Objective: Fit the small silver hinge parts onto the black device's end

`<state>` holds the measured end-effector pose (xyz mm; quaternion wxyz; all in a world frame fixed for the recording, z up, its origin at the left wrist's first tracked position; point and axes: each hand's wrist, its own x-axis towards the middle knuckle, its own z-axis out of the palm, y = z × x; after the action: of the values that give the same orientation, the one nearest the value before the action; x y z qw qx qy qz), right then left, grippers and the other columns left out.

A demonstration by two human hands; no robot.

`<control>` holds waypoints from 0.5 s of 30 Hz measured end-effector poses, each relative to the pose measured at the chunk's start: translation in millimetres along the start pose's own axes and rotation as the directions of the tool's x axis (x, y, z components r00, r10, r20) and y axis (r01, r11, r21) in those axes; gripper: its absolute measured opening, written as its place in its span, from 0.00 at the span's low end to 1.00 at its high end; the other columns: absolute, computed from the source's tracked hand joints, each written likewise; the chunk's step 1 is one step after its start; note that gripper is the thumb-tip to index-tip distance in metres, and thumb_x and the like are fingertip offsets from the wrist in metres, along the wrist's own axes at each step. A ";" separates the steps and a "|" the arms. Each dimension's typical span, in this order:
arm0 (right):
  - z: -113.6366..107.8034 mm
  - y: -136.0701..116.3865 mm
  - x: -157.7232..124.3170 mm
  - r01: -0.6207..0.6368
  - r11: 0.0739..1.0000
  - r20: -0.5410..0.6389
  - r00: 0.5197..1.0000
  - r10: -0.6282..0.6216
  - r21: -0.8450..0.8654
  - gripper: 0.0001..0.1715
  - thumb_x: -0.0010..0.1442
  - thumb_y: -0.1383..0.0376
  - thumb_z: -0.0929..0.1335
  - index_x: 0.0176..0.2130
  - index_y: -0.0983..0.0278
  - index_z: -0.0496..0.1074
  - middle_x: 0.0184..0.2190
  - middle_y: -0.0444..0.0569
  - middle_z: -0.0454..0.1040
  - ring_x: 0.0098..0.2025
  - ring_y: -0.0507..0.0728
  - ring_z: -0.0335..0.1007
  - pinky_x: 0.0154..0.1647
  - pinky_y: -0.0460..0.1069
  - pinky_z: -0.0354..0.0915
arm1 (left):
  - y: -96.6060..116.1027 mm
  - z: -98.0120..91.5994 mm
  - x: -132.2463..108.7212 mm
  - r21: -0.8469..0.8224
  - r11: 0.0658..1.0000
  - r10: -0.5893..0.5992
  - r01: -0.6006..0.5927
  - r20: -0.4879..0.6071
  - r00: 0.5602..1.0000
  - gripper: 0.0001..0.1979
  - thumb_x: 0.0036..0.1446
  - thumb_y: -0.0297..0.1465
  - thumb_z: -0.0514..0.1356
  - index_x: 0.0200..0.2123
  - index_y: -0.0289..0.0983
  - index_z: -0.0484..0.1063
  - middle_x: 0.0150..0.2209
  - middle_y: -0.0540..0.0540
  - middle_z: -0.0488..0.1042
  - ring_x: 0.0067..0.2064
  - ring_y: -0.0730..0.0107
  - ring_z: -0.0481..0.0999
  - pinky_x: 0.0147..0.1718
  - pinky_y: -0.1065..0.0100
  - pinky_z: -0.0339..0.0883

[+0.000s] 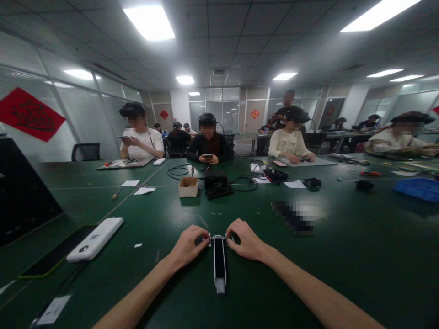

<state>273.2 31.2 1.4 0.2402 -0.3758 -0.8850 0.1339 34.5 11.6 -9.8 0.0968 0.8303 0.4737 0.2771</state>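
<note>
A slim, long device (220,262) with a white frame and a black middle lies on the green table in front of me, with a pale grey block at its near end. Its exact kind is unclear. At its far end, small pale parts stick out to both sides. My left hand (190,244) is closed, thumb and fingers pinching the small part on the left. From the other side, my right hand (246,241) pinches the small part on the right. Both wrists rest low near the tabletop. The fingertips partly hide what they grip.
A white power bank (96,238) and a dark flat pad (58,251) lie at left, near a dark screen (24,192). Ahead stand a small cardboard box (188,188) and a black stand (216,183) with cables. A blue tray (417,188) is far right. Several people sit opposite.
</note>
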 end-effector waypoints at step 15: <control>0.7 1.0 0.7 0.042 0.999 -0.032 0.999 -0.043 -0.012 0.03 0.57 0.67 0.66 0.33 0.65 0.69 0.34 0.49 0.70 0.40 0.56 0.61 0.42 0.52 0.60 | -1.9 0.6 2.1 0.043 0.998 0.036 -0.037 0.021 0.999 0.09 0.61 0.32 0.54 0.36 0.39 0.74 0.35 0.47 0.75 0.39 0.66 0.71 0.41 0.66 0.65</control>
<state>273.0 32.4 0.6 0.2551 -0.3603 -0.8895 0.1177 34.2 14.5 -10.3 0.0785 0.8435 0.4632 0.2603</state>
